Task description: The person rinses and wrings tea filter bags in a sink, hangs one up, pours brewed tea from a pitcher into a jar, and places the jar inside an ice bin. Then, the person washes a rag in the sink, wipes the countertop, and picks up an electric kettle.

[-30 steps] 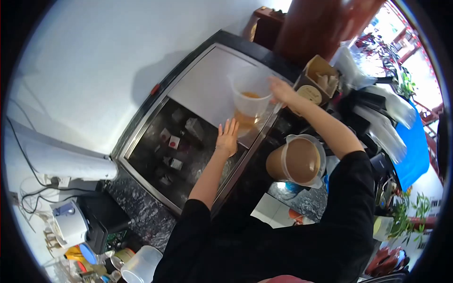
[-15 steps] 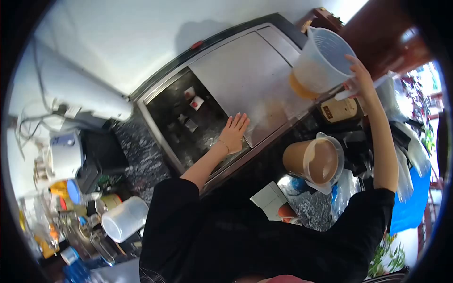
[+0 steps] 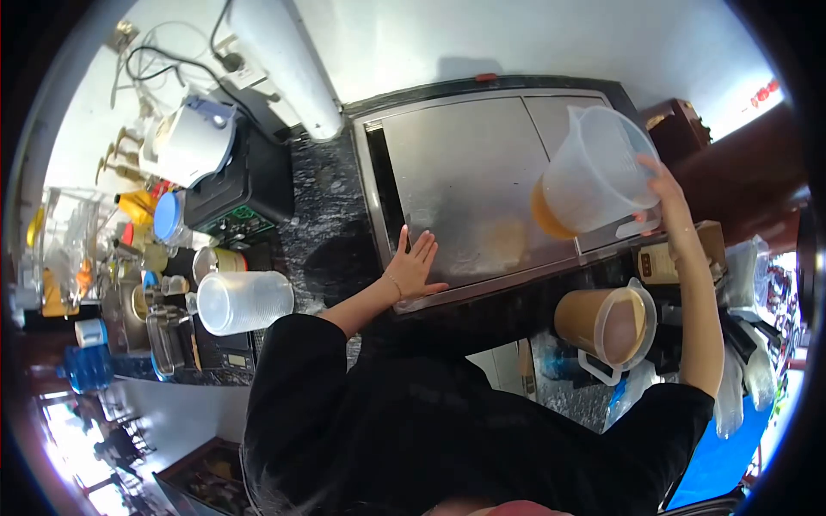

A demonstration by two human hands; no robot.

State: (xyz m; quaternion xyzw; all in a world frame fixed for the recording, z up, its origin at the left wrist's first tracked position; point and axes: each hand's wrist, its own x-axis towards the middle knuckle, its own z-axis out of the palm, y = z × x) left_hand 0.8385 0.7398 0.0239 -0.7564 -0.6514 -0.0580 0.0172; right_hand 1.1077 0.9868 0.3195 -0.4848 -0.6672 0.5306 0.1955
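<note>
My left hand (image 3: 415,268) lies flat with fingers spread on a grey metal sliding lid (image 3: 465,172), near its lower left corner. A narrow dark gap (image 3: 384,185) shows at the lid's left side. In my right hand (image 3: 662,196) is the handle of a translucent plastic jug (image 3: 600,168), tilted, with some amber liquid at its bottom. The jug is over the right part of the metal top. Below it on the dark counter, a second jug (image 3: 602,322) full of brown liquid touches neither hand.
A black machine (image 3: 249,176) and a white appliance (image 3: 194,142) are at the left, above an empty-looking clear container (image 3: 245,301) and several jars. A cardboard box (image 3: 707,245) stands right of the brown jug. A white pipe (image 3: 288,64) runs down the wall.
The lid has slid left under my left hand, and the wide opening has narrowed to a strip. My right hand has lifted the jug from the opening to the right. The view has turned left.
</note>
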